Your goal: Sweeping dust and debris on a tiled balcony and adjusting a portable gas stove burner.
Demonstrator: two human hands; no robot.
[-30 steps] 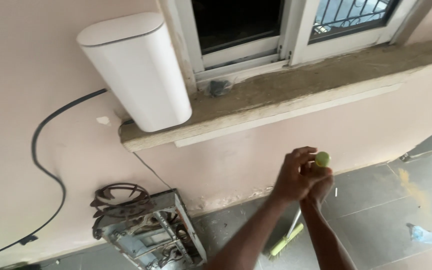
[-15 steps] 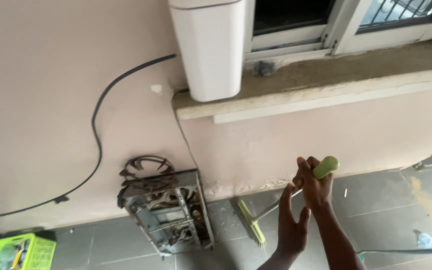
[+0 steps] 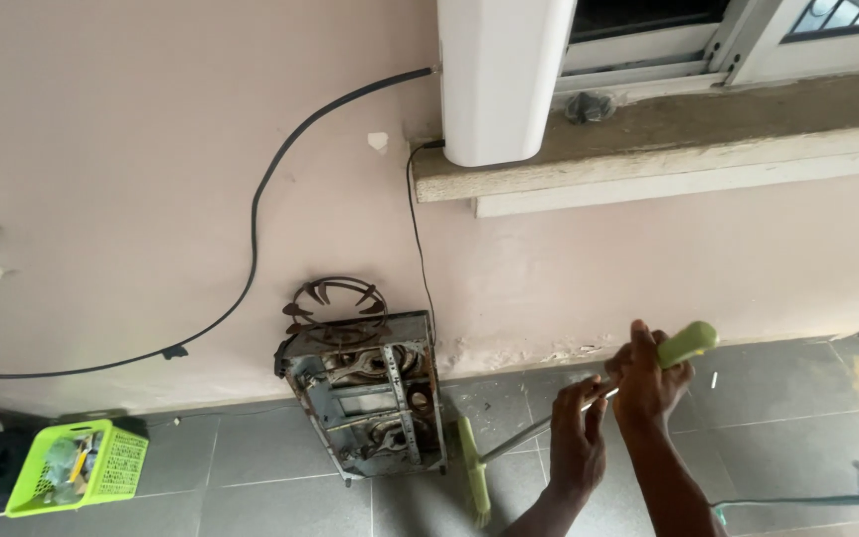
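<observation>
Broom with a thin metal shaft, a light-green plastic grip and a light-green bristle head (image 3: 473,475), held slantwise over the dark grey tiled floor (image 3: 777,438); head down at lower left, just beside the stove carcass, grip end up at right. Whether the bristles touch the tiles cannot be told.

Right hand (image 3: 651,383): fingers wrapped around the shaft just below the green grip, which sticks out above the fist.

Left hand (image 3: 577,438): lower on the same shaft, fingers curled about it, thumb up. The two hands sit close together but apart, one above the other along the handle.

Rusted grey metal gas-stove body (image 3: 370,408), stood on its side and leaning against the pale pink plastered wall (image 3: 101,179), with a dark round burner grate (image 3: 335,301) propped behind its top edge.

White rounded plastic box (image 3: 499,80), upright on the end of the weathered concrete window sill (image 3: 708,139); a black cable (image 3: 251,259) runs from it in a long curve across the wall, a thinner wire drops toward the stove.

Lime-green perforated plastic basket (image 3: 82,467), on the floor at far left, holding small mixed items too small to make out.
</observation>
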